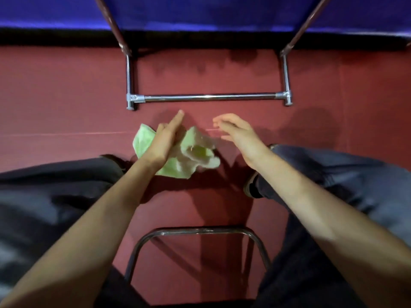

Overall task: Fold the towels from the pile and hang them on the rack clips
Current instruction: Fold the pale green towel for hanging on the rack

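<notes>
A crumpled light-green towel (195, 155) hangs above the red floor in front of me. My left hand (165, 138) holds it, with the forefinger stretched out straight and the towel bunched on both sides of the palm. My right hand (235, 135) hovers a little to the right of the towel, fingers loosely spread and holding nothing. The chrome foot bar of the rack (209, 97) lies on the floor just beyond both hands. No clips and no pile show in this view.
The rack's two uprights (128, 70) rise at left and right toward a blue cloth (200, 14) at the back. A chrome stool frame (200, 232) sits between my knees. My legs (333, 174) in dark trousers flank the red floor (55, 96).
</notes>
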Demonstrator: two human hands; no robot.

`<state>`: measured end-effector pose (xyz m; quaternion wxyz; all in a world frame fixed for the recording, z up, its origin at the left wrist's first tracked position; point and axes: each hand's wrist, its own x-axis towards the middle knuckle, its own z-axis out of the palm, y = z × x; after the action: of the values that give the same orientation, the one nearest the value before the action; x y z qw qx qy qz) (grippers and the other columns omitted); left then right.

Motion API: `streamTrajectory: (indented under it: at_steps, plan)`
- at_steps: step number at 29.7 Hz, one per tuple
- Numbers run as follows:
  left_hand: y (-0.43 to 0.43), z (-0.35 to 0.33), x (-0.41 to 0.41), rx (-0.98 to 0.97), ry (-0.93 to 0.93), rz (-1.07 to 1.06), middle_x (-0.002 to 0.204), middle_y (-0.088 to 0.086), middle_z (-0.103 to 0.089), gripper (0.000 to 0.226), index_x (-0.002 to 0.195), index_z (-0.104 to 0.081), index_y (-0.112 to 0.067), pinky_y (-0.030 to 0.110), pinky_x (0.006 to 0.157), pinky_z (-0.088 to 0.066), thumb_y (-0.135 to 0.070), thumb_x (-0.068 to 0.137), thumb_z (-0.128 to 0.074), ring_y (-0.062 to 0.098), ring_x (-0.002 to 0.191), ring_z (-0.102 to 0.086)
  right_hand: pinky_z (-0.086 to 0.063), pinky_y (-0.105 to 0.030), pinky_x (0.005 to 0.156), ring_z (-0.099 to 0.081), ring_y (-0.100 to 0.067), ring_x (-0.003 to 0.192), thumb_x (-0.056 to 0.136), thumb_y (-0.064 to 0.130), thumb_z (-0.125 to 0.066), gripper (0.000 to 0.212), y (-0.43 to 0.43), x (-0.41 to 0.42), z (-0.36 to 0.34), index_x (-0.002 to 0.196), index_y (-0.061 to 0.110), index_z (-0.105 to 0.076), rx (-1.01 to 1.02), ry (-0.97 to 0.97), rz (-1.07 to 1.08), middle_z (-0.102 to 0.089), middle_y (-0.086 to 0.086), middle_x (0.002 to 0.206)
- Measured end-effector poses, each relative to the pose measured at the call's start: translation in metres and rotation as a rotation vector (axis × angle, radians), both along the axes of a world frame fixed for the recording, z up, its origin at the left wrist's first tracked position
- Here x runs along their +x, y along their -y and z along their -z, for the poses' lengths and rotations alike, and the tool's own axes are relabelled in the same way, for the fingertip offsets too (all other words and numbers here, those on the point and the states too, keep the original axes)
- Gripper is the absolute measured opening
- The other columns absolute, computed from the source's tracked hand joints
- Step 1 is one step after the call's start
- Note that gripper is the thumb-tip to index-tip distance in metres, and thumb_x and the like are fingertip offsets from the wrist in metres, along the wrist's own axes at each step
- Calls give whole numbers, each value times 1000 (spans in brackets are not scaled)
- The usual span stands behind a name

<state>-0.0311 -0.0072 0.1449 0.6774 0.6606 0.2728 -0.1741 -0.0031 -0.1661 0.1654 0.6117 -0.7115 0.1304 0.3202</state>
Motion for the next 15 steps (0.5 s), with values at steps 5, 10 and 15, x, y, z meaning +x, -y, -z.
streamTrajectory:
  at_steps: [5, 10, 15]
  plan:
    - [5, -91, -45, 125, 216, 309, 41, 5, -20, 65, 35, -21, -22, 31, 48, -17, -78, 69, -19, 21, 44, -17, -36, -8, 90, -53, -5, 99, 97, 15, -32, 28, 2, -38, -82, 109, 7, -57, 131, 193, -250, -57, -1, 108]
    - [9, -150, -85, 147, 379, 286, 36, -6, -19, 62, 36, -23, -18, 24, 44, -16, -68, 73, -17, 11, 40, -17, -40, -3, 72, -54, 6, 75, 97, 26, -32, 30, 2, -78, -116, 86, 20, -60, 123, 205, -335, -60, 9, 87]
    - [12, -184, -124, 248, 461, 267, 34, -6, -23, 60, 42, -26, -13, 15, 46, -22, -48, 90, -20, 6, 42, -21, -45, -19, 70, -61, -4, 67, 92, 42, -39, 42, 6, -119, -136, 80, 13, -68, 21, 159, -404, -69, -2, 76]
